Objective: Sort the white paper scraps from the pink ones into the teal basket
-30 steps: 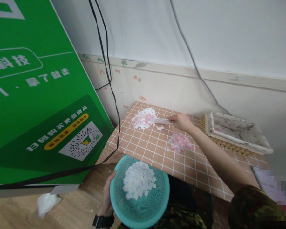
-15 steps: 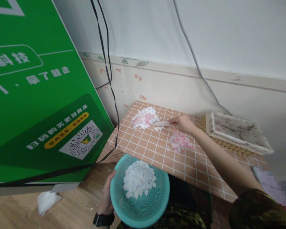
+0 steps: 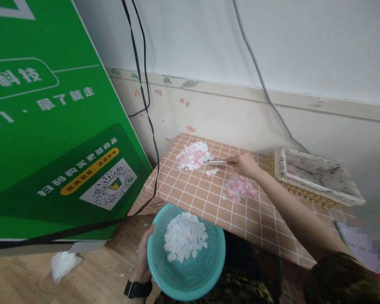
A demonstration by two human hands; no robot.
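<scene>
My left hand (image 3: pixel 145 249) is closed on the left rim of a teal plastic basket (image 3: pixel 205 274), just off the table's front edge. White paper scraps (image 3: pixel 185 236) lie heaped inside it. In my right hand (image 3: pixel 245 164) is a thin, flat white strip (image 3: pixel 218 163), its far end at a pile of white and pink scraps (image 3: pixel 194 155). What kind of tool the strip is, I cannot tell. A few loose white pieces (image 3: pixel 213 172) lie just below it. Nearer me, under my right forearm, is a smaller heap of pink, shiny scraps (image 3: pixel 240 188).
A wicker basket with a cloth liner (image 3: pixel 316 179) stands on the checked tablecloth (image 3: pixel 190 188) by the wall. On the left rises a large green printed panel (image 3: pixel 60 126), with black cables (image 3: pixel 145 88) hanging beside it. A white bag (image 3: pixel 64 265) lies on the floor.
The strip in my right hand has lifted or tilted slightly, leaving the loose white pieces a little apart below it. My left hand still holds the teal basket in the same place.
</scene>
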